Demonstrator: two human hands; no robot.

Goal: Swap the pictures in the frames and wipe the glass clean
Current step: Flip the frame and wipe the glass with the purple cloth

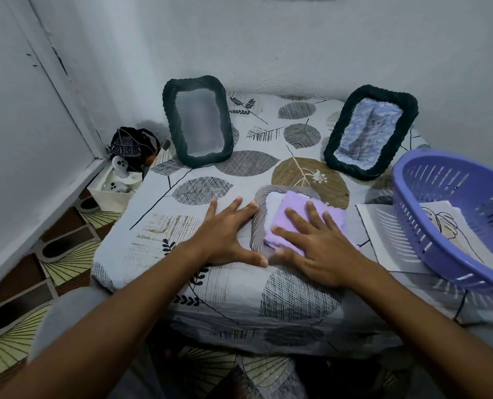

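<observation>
A grey rope-edged frame (257,223) lies flat on the table in front of me. My right hand (317,246) presses a folded lilac cloth (297,210) flat onto its glass with straight fingers. Beside the frame's left edge, my left hand (228,234) rests flat on the tablecloth, thumb touching the frame's near corner. Two dark green rope-edged frames stand upright at the back: the left frame (199,122) shows only blank grey glass, the right frame (370,131) holds a blue-grey cat picture. A line-drawing print (452,226) lies at the right, partly under a basket.
A purple slotted plastic basket (429,226) sits at the table's right edge over the print. The table (182,226) has a leaf-patterned cloth. A white box with game controllers (118,185) and a dark bag (133,148) stand on the floor in the left corner. Walls close behind.
</observation>
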